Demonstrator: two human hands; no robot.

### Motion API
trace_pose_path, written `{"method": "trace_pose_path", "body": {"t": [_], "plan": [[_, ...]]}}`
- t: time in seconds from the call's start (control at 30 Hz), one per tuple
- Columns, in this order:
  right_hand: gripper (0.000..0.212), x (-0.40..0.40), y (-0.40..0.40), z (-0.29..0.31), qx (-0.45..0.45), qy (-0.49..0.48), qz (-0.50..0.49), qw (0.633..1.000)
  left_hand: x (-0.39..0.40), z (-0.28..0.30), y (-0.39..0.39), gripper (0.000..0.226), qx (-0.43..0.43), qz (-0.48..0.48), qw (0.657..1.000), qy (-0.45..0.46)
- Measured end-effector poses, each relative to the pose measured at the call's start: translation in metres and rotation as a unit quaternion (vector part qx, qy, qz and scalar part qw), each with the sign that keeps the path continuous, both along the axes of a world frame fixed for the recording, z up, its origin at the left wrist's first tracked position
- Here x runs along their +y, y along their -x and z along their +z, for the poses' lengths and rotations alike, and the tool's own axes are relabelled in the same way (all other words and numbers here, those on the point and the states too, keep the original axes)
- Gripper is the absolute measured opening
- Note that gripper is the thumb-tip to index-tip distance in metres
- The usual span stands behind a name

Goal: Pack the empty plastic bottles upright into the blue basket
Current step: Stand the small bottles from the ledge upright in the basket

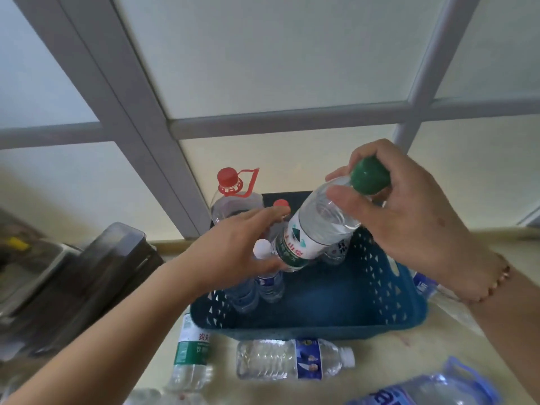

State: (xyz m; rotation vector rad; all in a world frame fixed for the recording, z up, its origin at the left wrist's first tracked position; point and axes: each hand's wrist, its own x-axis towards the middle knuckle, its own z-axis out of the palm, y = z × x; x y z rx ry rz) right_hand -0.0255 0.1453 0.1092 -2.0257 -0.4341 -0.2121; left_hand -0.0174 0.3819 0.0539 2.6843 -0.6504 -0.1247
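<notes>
Right hand grips the tilted green-capped bottle over the blue basket; left hand, fingers apart, steadies its base.

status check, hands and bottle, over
Right hand grips green-capped bottle by the neck, tilted over blue basket. Left hand steadies its base. White-capped bottle upright beneath, crowding the drop.

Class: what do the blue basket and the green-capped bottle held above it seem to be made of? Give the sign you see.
Blue basket: probably moulded plastic, matt, judging by the triangular cut-outs in its walls.
Green-capped bottle: thin clear plastic, glossy, see-through with ribbed walls, and an opaque cap that looks like plastic too.
</notes>
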Motion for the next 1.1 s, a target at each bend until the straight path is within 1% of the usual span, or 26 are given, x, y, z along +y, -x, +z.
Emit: {"method": "trace_pose_path", "body": {"t": [0.1, 0.2, 0.3, 0.37, 0.5, 0.7, 0.8, 0.87, 0.93, 1.0, 1.07, 1.1], "plan": [[0.034, -0.006, 0.011, -0.002, 0.005, -0.001, 0.013, 1.0, 0.023, -0.016, 0.01, 0.063, 0.013, -0.001, 0.999, -0.049], [0.036, 0.009, 0.02, -0.011, 0.034, 0.012, 0.049, 0.998, 0.038, -0.03, 0.01, 0.047, 0.01, -0.018, 0.998, -0.062], [0.029, 0.037, 0.028, -0.03, 0.062, 0.021, 0.106, 0.992, 0.045, -0.035, 0.008, 0.046, 0.006, -0.005, 0.999, -0.038], [0.024, 0.057, 0.03, -0.047, 0.074, 0.035, 0.136, 0.987, 0.048, -0.036, 0.006, 0.045, 0.001, -0.014, 1.0, -0.021], [0.026, 0.093, 0.032, -0.077, 0.075, 0.061, 0.162, 0.982, 0.058, -0.042, 0.002, 0.043, 0.002, -0.023, 1.0, 0.007], [0.03, 0.123, 0.032, -0.103, 0.083, 0.125, 0.192, 0.97, 0.065, -0.05, -0.002, 0.035, -0.034, 0.003, 0.999, 0.027], [0.028, 0.112, 0.034, -0.097, 0.096, 0.117, 0.193, 0.969, 0.064, -0.05, -0.001, 0.037, -0.028, -0.006, 0.999, 0.029], [0.029, 0.09, 0.034, -0.087, 0.109, 0.091, 0.185, 0.973, 0.064, -0.046, 0.001, 0.039, -0.025, -0.013, 0.999, 0.019], [0.031, 0.06, 0.032, -0.075, 0.131, 0.055, 0.163, 0.976, 0.059, -0.04, 0.008, 0.039, -0.054, -0.002, 0.998, 0.012], [0.03, 0.027, 0.03, -0.065, 0.139, 0.039, 0.136, 0.98, 0.047, -0.03, 0.019, 0.039, -0.107, 0.011, 0.994, 0.013], [0.029, -0.002, 0.028, -0.062, 0.141, 0.057, 0.112, 0.982, 0.026, -0.019, 0.035, 0.04, -0.148, 0.012, 0.988, 0.033], [0.029, -0.014, 0.027, -0.063, 0.146, 0.074, 0.104, 0.981, 0.011, -0.016, 0.043, 0.043, -0.144, 0.009, 0.988, 0.052]]}}
